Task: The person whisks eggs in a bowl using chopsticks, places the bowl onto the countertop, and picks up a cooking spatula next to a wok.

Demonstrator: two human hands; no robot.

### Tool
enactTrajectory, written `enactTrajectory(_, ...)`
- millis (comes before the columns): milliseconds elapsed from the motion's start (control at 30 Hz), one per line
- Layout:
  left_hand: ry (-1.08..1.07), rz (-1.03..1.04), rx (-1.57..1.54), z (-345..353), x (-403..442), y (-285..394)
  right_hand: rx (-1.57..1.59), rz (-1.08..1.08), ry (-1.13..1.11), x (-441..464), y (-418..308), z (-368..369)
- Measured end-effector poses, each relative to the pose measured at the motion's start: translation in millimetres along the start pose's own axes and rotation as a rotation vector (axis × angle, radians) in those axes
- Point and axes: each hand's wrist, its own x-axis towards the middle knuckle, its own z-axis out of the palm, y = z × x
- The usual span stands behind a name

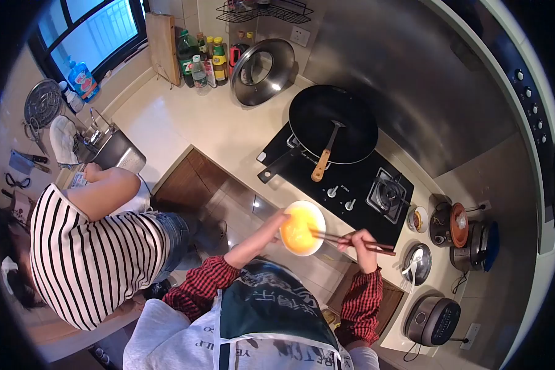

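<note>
Our left grip [274, 229] clasps bowl [322, 217], likely bracing yellow liquid [300, 224] against stirring; right grip [361, 243] pinches chopsticks [331, 237].

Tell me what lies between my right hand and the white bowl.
In the head view, a pair of chopsticks spans that stretch, held in the right hand and reaching over the rim of the white bowl.

A round white bowl [320, 223] is held up in front of the black hob [364, 185], its open mouth showing bright yellow liquid [297, 233] with paler patches. Two slim dark-brown chopsticks [331, 237] lean nearly side by side, tips inside the bowl, rear ends near the hob's front right corner.
</note>
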Motion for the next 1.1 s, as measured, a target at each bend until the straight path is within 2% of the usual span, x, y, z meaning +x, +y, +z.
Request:
enactTrajectory(33, 0.006, -0.006, 0.014, 0, 0, 1, 0.009, 0.036, -0.092, 1, -1, 2)
enactTrajectory(100, -0.004, -0.005, 0.001, -1, -1, -2, 0.132, -0.091, 0.11, 4, 7, 1)
enactTrajectory(167, -0.027, 0.021, -0.06, -5, 4, -11, 0.051, -0.036, 0.037, 7, 14, -2)
enactTrajectory(233, -0.004, -0.047, -0.046, 3, -6, 12, -0.014, -0.045, -0.08, 6, 3, 3)
enactTrajectory(300, -0.002, -0.061, -0.04, 4, -10, 16, 0.012, -0.101, 0.17, 8, 14, 3)
enactTrajectory(400, -0.019, 0.028, -0.053, -3, -3, 1, 0.047, -0.039, 0.055, 9, 15, 2)
enactTrajectory(467, -0.011, 0.005, -0.029, -4, -5, 1, 0.111, -0.065, 0.076, 4, 14, 2)
enactTrajectory(500, -0.012, -0.005, -0.017, -3, -5, 1, -0.033, -0.11, 0.201, 8, 19, 1)
enactTrajectory(600, -0.006, 0.004, 0.011, -2, -3, 2, 0.056, 0.032, -0.067, 3, 8, 5)
enactTrajectory(700, -0.031, 0.019, -0.004, -7, 1, -5, 0.001, -0.083, 0.189, 8, 15, 4)
enactTrajectory(767, -0.035, 0.04, -0.002, -6, 2, -4, 0.006, -0.017, 0.017, 5, 11, 7)
enactTrajectory(833, -0.03, 0.047, -0.002, -8, 2, -5, 0.048, -0.027, 0.038, 2, 4, 10)
enactTrajectory(900, -0.032, 0.04, -0.004, -9, 4, -7, -0.028, -0.076, 0.186, 8, 10, 11)
enactTrajectory(967, -0.023, 0.031, 0.0, -9, 1, -1, -0.026, -0.002, 0.021, 5, 4, 17)
enactTrajectory(1033, -0.016, 0.025, -0.007, -11, 0, -2, 0.109, -0.043, 0.115, 3, 13, 14)
enactTrajectory(1100, -0.017, 0.021, -0.023, -14, 7, -9, 0.056, -0.011, 0.118, 3, 17, 12)
